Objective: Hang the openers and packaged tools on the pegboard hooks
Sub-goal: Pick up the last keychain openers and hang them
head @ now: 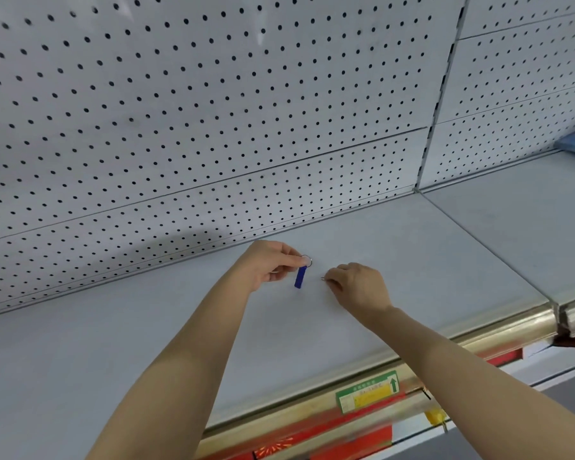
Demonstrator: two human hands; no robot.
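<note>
Above the grey shelf, just in front of the white pegboard, the left hand pinches a small blue opener by its silver ring, the blue body dangling below the fingers. Just beside it the right hand has its fingers curled on something thin, perhaps a wire hook; too small to be sure. No hooks show on the pegboard near the opener. My guess is the ring is about to be threaded: such a narrow opening could miss the tip, and a slack pinch would drop the opener onto the shelf below
</note>
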